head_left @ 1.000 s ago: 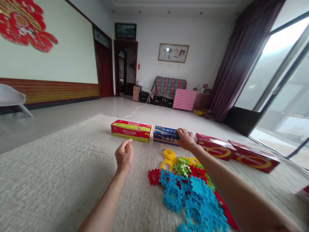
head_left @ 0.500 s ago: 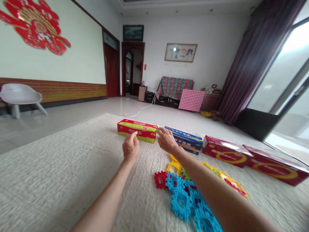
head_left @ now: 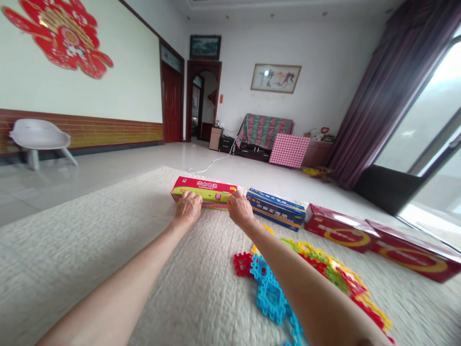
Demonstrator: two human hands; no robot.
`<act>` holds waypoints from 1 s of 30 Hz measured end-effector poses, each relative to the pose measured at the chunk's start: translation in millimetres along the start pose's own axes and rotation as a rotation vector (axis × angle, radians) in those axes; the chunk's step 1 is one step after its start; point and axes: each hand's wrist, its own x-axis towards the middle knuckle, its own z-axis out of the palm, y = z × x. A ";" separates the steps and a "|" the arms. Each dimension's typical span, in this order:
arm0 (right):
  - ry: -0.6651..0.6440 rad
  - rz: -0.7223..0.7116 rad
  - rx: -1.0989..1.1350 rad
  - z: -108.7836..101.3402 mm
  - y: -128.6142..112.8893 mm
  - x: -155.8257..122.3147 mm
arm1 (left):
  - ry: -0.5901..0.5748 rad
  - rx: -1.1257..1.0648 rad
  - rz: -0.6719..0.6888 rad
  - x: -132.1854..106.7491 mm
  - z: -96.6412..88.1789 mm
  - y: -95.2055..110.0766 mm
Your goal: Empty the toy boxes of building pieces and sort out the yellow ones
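Note:
A long red and yellow-green box [head_left: 203,189] lies on the pale carpet [head_left: 90,250] ahead of me. My left hand [head_left: 188,208] grips its near edge at the left of middle, fingers curled onto it. At the box's right end my right hand [head_left: 239,208] also holds it, fingers bent over the edge. The box looks tipped up toward me. A blue box [head_left: 276,207] lies just to the right of it.
Two red boxes [head_left: 340,233] [head_left: 418,254] continue the row to the right. A heap of red, blue, green and yellow interlocking plastic tiles [head_left: 273,293] lies under my right forearm. A white chair [head_left: 39,139] stands at far left.
My right hand left the blue box and crossed left to the red and yellow-green box. My left hand reached forward onto the same box, which now looks tilted.

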 end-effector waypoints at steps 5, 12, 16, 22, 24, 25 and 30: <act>-0.005 -0.069 0.049 -28.2 -29.2 -34.5 | -0.012 -0.115 0.047 -31.4 -47.1 -11.5; -0.033 -0.127 0.165 -64.9 -82.2 -119.8 | -0.058 -0.167 0.049 -115.5 -136.5 -13.8; 0.036 -0.156 0.307 -74.5 -98.2 -175.8 | -0.092 -0.169 0.027 -158.9 -168.8 3.7; 0.152 -0.029 0.382 -89.3 -110.1 -246.6 | -0.111 -0.199 0.101 -203.6 -194.5 37.8; 0.174 0.002 0.387 -95.9 -111.3 -265.0 | -0.116 -0.204 0.114 -212.6 -201.4 49.5; 0.180 0.019 0.386 -99.4 -111.3 -273.2 | -0.122 -0.206 0.126 -216.2 -204.5 55.1; 0.203 0.083 0.387 -116.9 -108.9 -308.6 | -0.136 -0.234 0.208 -230.4 -218.1 78.8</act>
